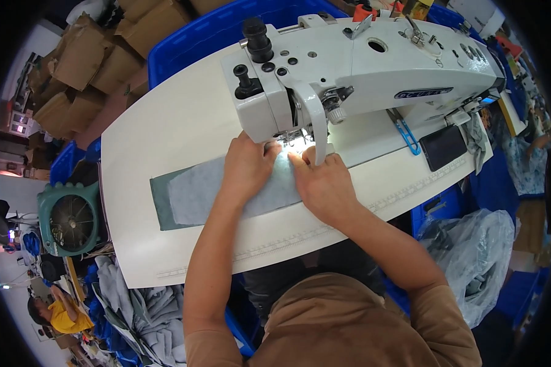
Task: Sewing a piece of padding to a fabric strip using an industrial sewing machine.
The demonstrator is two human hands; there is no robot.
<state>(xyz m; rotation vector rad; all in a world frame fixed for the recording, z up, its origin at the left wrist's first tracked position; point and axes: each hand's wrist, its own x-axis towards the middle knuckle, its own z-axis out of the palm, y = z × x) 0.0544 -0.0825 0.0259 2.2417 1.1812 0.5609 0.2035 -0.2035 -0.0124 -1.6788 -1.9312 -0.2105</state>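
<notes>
A long dark green fabric piece (pixel 159 205) with a light grey backing lies on the white sewing table, its right end under the lit needle area of a white sewing machine (pixel 373 67). My left hand (pixel 246 164) is closed on the fabric's far edge, thumb and fingertips together just left of the presser foot (pixel 292 138). Close to the needle on the near side, my right hand (pixel 326 185) pinches the cloth between thumb and curled fingers. The fabric under both palms is hidden.
Blue-handled thread snips (pixel 408 136) and a black phone (pixel 442 148) lie right of the machine bed. A printed ruler strip (pixel 300 240) follows the table's near edge. Left of the table stand a green fan (pixel 73 219) and piled grey garments (pixel 156 312); a plastic bag (pixel 477 257) hangs right.
</notes>
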